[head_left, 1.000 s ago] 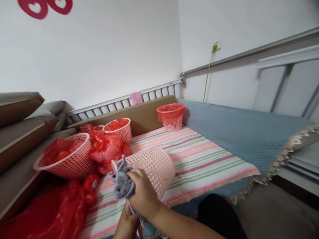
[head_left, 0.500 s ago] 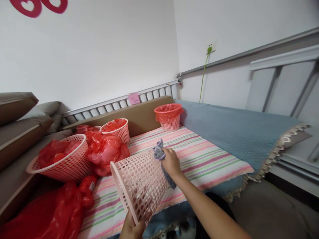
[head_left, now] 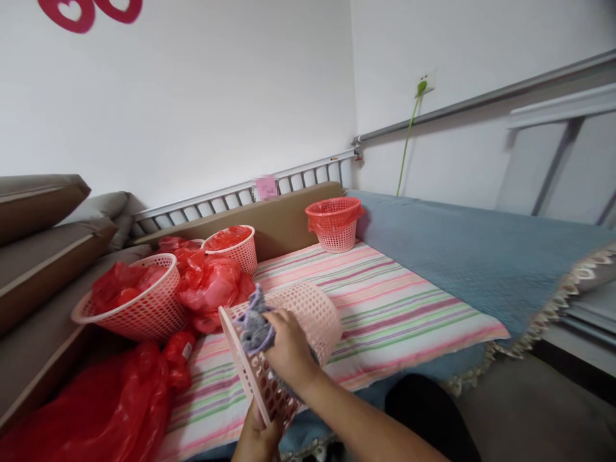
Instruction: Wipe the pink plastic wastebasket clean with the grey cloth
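Gray cloth [head_left: 256,332] on tipped pink basket [head_left: 315,313]

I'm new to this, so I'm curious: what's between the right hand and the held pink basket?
In the head view, a purple-edged grey cloth lies between the right hand and that basket.

The right grip [head_left: 291,350] is curled with fingers bent leftward, its bare forearm [head_left: 360,414] slanting up from the lower right; the left grip [head_left: 260,436] sits lower, clenched, thumb side up.
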A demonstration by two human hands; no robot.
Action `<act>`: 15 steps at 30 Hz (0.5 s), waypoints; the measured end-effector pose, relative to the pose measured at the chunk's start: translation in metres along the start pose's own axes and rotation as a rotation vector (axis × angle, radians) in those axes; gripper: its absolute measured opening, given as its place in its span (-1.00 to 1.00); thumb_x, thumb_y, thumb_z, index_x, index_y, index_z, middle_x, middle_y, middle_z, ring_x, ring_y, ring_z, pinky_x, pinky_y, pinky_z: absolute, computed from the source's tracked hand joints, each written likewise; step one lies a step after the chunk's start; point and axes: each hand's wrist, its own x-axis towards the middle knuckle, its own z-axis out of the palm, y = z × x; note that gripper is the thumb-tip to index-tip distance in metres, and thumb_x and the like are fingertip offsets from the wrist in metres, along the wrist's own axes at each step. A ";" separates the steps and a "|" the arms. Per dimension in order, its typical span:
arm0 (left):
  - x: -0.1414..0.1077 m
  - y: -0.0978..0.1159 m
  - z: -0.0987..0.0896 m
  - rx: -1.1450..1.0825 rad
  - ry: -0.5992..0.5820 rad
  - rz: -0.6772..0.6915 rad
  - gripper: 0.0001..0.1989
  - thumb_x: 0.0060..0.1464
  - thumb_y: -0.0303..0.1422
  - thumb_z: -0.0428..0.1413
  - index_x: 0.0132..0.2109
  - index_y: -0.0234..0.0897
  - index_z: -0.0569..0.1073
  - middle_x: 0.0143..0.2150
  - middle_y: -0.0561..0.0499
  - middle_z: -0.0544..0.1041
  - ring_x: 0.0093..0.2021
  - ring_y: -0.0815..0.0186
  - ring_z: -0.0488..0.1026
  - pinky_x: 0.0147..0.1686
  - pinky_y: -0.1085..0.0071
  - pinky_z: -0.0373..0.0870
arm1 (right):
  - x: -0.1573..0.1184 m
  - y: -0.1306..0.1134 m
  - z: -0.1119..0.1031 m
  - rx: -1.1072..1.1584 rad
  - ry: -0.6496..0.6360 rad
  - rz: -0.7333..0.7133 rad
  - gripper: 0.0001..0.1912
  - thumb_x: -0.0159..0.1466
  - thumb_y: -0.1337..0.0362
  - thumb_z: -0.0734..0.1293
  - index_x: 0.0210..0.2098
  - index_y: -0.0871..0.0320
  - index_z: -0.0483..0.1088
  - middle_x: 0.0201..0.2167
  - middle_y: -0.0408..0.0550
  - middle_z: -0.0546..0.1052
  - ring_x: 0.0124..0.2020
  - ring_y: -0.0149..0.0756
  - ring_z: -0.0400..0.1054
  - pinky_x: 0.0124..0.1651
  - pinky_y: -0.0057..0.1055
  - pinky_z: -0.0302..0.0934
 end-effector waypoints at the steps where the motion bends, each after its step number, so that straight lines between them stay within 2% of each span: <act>1: 0.000 -0.001 -0.001 0.013 0.025 0.008 -0.57 -0.30 -0.17 0.36 -0.24 -0.28 0.55 -0.21 -0.15 0.64 -0.09 -0.02 0.52 0.01 0.08 0.36 | -0.004 -0.012 0.004 0.049 -0.031 -0.023 -0.55 -0.01 0.51 0.30 -0.12 0.10 0.43 -0.17 -0.04 0.45 -0.11 -0.23 0.27 -0.05 -0.38 0.15; 4: 0.001 -0.008 -0.009 0.090 0.070 0.039 -0.67 -0.35 -0.20 0.37 -0.41 -0.28 0.53 -0.34 -0.09 0.65 -0.15 -0.02 0.53 -0.03 0.06 0.38 | -0.014 -0.030 0.009 0.133 -0.085 -0.066 -0.51 -0.03 0.50 0.31 -0.10 0.07 0.42 -0.17 -0.06 0.44 -0.11 -0.24 0.27 -0.05 -0.37 0.16; 7: 0.005 -0.014 -0.017 0.107 -0.050 0.037 -0.64 -0.27 -0.18 0.34 -0.28 -0.26 0.55 -0.23 -0.11 0.64 -0.06 -0.02 0.50 0.03 0.08 0.33 | -0.017 -0.023 0.006 0.112 -0.097 -0.115 -0.46 -0.03 0.49 0.31 -0.04 0.05 0.39 -0.13 -0.07 0.43 -0.10 -0.25 0.26 -0.03 -0.37 0.15; 11: 0.008 -0.013 -0.020 0.151 -0.228 0.024 -0.57 -0.07 -0.13 0.23 -0.04 -0.21 0.52 0.03 -0.17 0.54 0.11 0.01 0.40 0.13 0.11 0.25 | -0.004 0.016 -0.009 -0.079 -0.031 -0.091 -0.47 0.02 0.49 0.28 -0.01 0.04 0.38 -0.09 -0.05 0.41 -0.06 -0.23 0.24 -0.01 -0.37 0.14; 15: 0.004 -0.017 -0.021 0.258 -0.254 0.062 -0.55 0.03 -0.12 0.16 0.05 -0.18 0.47 0.10 -0.21 0.49 0.21 0.02 0.28 0.25 0.10 0.07 | 0.021 0.073 -0.040 -0.344 0.119 0.116 -0.53 0.06 0.51 0.24 -0.03 0.15 0.39 -0.11 0.03 0.42 -0.06 -0.18 0.24 -0.03 -0.37 0.13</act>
